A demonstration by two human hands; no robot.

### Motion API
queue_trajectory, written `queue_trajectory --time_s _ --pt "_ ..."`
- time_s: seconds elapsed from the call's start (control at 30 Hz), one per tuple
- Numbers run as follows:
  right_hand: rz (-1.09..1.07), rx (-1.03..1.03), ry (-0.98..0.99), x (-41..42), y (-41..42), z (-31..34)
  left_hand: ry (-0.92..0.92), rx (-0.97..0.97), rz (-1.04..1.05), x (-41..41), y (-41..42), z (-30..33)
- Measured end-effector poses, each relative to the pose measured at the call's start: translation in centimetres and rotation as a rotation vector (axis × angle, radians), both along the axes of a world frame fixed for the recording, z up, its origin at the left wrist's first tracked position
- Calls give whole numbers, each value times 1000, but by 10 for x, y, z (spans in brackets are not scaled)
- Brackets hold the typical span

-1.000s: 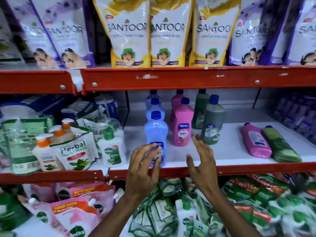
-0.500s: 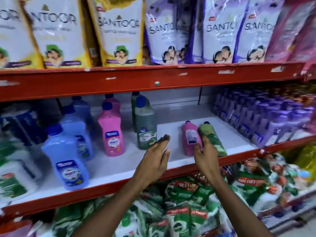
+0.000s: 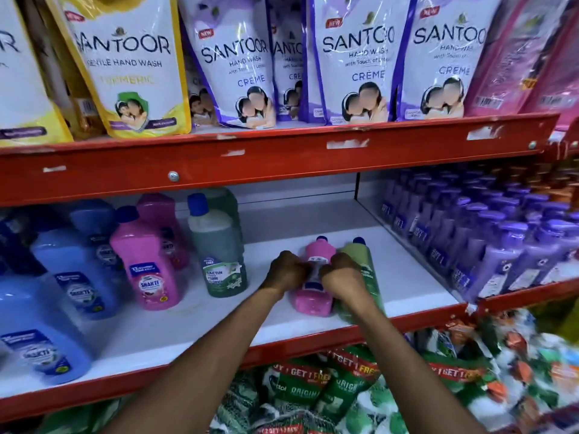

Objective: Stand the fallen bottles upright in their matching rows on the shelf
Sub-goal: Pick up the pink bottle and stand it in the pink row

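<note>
Two bottles lie side by side on the white shelf (image 3: pixel 410 277), caps pointing to the back: a pink bottle (image 3: pixel 313 303) and, right of it, a green bottle (image 3: pixel 363 255). My left hand (image 3: pixel 286 272) is curled against the pink bottle's left side. My right hand (image 3: pixel 340 277) is closed over the green bottle's middle, right where the two bottles meet. To the left stand upright rows: blue bottles (image 3: pixel 75 270), pink bottles (image 3: pixel 147 270) and green bottles (image 3: pixel 219 245).
Purple bottles (image 3: pixel 488 245) fill the shelf's right section behind a divider. Hand wash pouches (image 3: pixel 354 64) stand on the red shelf above. Green refill packs (image 3: pixel 313 393) crowd the shelf below. White shelf surface shows in front of the upright rows.
The view has swung right and closer. Both hands moved forward from open above the shelf edge and have closed down on the two lying bottles.
</note>
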State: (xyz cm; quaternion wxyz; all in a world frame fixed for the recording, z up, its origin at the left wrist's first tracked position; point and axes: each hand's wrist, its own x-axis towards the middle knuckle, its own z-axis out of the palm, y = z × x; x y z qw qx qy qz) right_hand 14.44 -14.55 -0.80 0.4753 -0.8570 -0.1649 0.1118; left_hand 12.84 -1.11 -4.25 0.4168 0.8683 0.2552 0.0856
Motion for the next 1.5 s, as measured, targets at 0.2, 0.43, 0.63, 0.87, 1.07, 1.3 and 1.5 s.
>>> queue_trajectory --time_s 0.2,0.43,0.63,0.87,1.07,1.3,1.5 --pt "15 31 69 10 3 3 6 -288 42 3 -8 14" --pt "-14 188 147 11 -3 -3 -50 -433 86 -9 -11 18" --pt "7 274 119 -3 -9 -16 -222 -457 115 -43 -7 26" --pt "185 518 190 -61 11 -19 -456 -419 -12 -133 25 36" --pt "240 559 10 -126 64 -9 -546 -271 14 -214 69 41" --pt "339 489 -165 -173 124 -9 -599 -114 127 -268 106 33" --pt "370 429 -237 -183 150 -16 -596 -118 205 -279 125 14"
